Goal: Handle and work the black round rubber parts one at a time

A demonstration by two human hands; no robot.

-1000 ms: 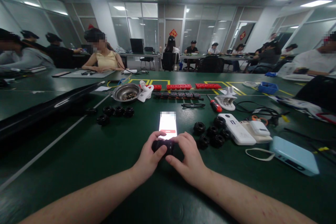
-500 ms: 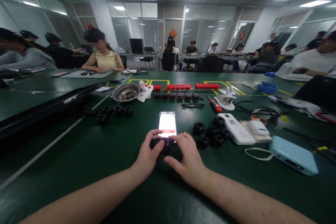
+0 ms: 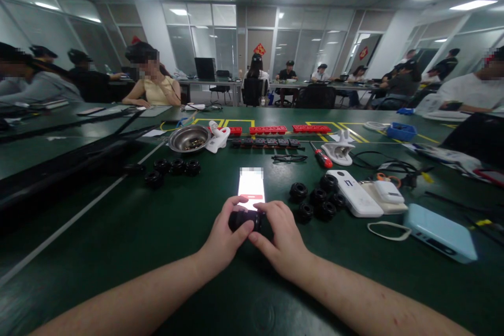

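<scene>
Both hands are at a black round ribbed part (image 3: pixel 241 219) just above the green table, in front of a phone with a lit screen (image 3: pixel 252 185). My left hand (image 3: pixel 227 231) grips it from the left, thumb on the near side and fingers over the top. From the right, my right hand (image 3: pixel 284 233) closes on its other end with index finger and thumb; part of that end is hidden behind the fingers. Similar black round parts lie in a group (image 3: pixel 318 197) to the right and in another group (image 3: pixel 177 167) to the left.
Farther back are a metal bowl (image 3: pixel 189 139) with small pieces, red strips (image 3: pixel 268 130), a black segmented strip (image 3: pixel 268 143) and a screwdriver (image 3: pixel 323 157). On the right lie a white case (image 3: pixel 354 194) and a light-blue box (image 3: pixel 441 233). A long black bar (image 3: pixel 79 170) crosses the left side.
My right thumb has moved in against the black round part, and my left thumb has slid right across it. At the left, the long black bar has shifted, and a person there has raised an arm.
</scene>
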